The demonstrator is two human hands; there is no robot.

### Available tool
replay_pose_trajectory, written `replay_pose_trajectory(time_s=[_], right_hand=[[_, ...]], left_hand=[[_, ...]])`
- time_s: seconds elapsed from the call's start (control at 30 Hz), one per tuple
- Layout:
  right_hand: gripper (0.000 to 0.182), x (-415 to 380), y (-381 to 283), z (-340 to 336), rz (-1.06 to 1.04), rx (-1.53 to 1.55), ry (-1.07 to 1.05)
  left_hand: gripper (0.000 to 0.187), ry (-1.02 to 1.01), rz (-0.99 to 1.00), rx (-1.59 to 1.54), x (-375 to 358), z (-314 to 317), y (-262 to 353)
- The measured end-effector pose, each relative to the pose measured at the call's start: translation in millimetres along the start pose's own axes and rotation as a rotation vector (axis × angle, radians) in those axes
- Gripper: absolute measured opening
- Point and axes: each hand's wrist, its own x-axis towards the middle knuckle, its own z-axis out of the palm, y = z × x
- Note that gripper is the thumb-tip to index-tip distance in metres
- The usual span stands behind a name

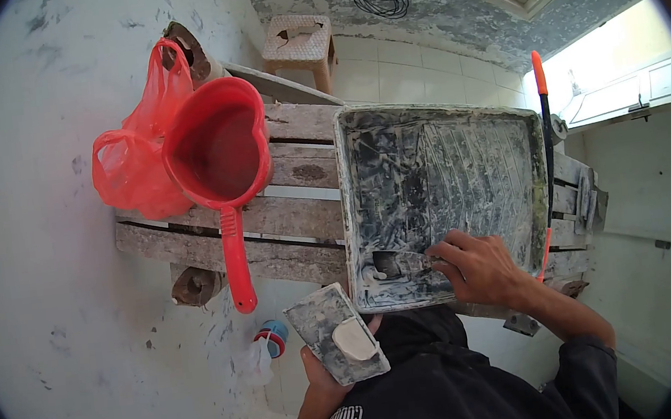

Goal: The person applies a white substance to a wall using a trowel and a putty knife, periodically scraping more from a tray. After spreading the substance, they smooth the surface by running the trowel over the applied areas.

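Note:
My left hand point(326, 376) grips a flat rectangular plastering trowel point(318, 318) from below, and its handle is hidden. A round dollop of white putty point(354, 339) lies on the trowel's face. My right hand point(485, 270) is closed around a putty knife point(412, 264), with its handle mostly covered by the fingers. The knife's blade is down in the near left corner of a putty-smeared paint tray point(346, 208), beside a small white lump of putty point(377, 275).
The tray rests on a slatted wooden bench point(303, 211). Left of it are a red dipper point(232, 220) and a red plastic bag point(135, 169). A long orange-tipped black pole point(546, 130) runs along the tray's right side. A blue-and-red can point(273, 335) and a stool point(297, 42) stand on the floor.

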Motion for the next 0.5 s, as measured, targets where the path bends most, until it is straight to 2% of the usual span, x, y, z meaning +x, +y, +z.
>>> replay_pose_trajectory(time_s=[0.07, 0.1, 0.2, 0.23, 0.3, 0.4, 0.43, 0.5], right_hand=[[0.018, 4.8, 1.6, 1.5, -0.008, -0.007, -0.028], [0.019, 7.3, 3.5, 1.3, -0.021, 0.001, -0.043], [0.020, 9.3, 8.9, 3.0, -0.045, 0.020, -0.056], [0.021, 9.0, 10.8, 3.4, -0.058, 0.031, -0.052], [0.021, 7.4, 12.1, 5.4, -0.068, 0.033, -0.047], [0.022, 7.2, 8.2, 6.9, -0.079, -0.002, -0.044], [0.023, 7.1, 7.1, 7.0, -0.075, -0.037, -0.046], [0.023, 6.9, 7.8, 6.3, -0.087, -0.041, -0.034]], left_hand=[[0.082, 0.197, -0.021, -0.191, 1.8, 8.5, 0.1], [0.082, 0.200, -0.022, -0.191, -0.4, 2.3, -3.0], [0.081, -0.018, 0.005, -0.514, -5.8, -6.0, -2.9], [0.080, 0.132, -0.080, -0.288, -7.7, 6.6, 6.0], [0.080, 0.279, -0.162, -0.062, -8.7, 11.7, 9.9], [0.079, 0.259, -0.121, -0.109, -7.8, -9.8, -3.3], [0.080, 0.074, -0.080, -0.397, -6.5, -15.3, -6.6], [0.080, -0.117, -0.037, -0.680, -5.9, -17.4, -6.3]])
